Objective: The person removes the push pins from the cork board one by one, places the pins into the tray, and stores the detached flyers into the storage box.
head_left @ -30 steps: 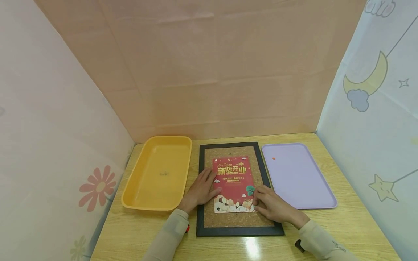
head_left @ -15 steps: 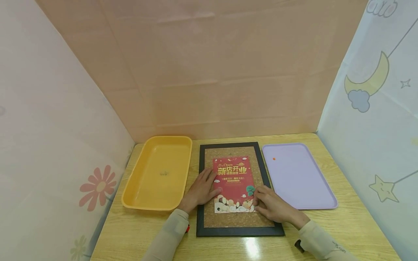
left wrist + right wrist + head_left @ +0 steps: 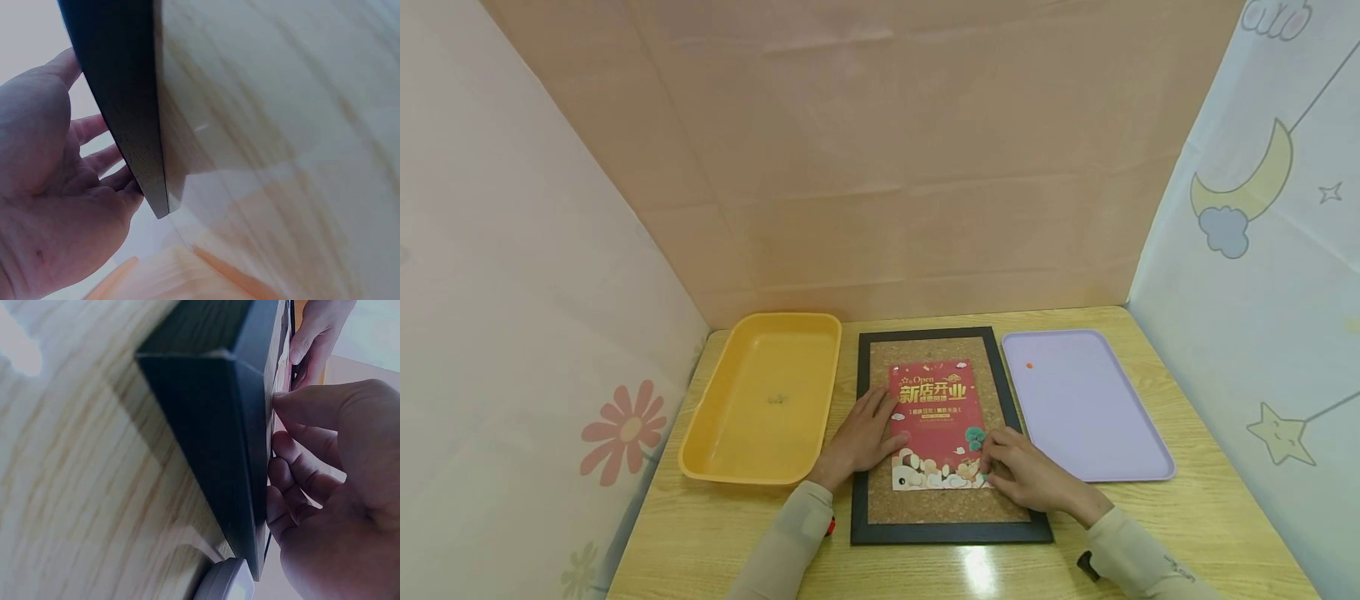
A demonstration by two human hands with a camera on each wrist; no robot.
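Observation:
A red poster with gold lettering lies on a black-framed corkboard. My left hand rests along the poster's left edge, fingers extended and thumb on the red paper. In the left wrist view, that hand reaches over the frame's black side. At the poster's lower right corner is my right hand, with bent fingers. The right wrist view shows the right hand's curled fingers and thumb right at the board's surface; I cannot tell whether the fingertips pinch anything.
A deep yellow tray stands left of the board. On the right lies a shallow lilac tray, with a small orange item near its upper left. Fabric walls enclose the wooden table at the back and both sides.
My right thumb and fingertips have shifted very slightly at the poster's lower right corner. The left hand, poster, board and trays stay in place.

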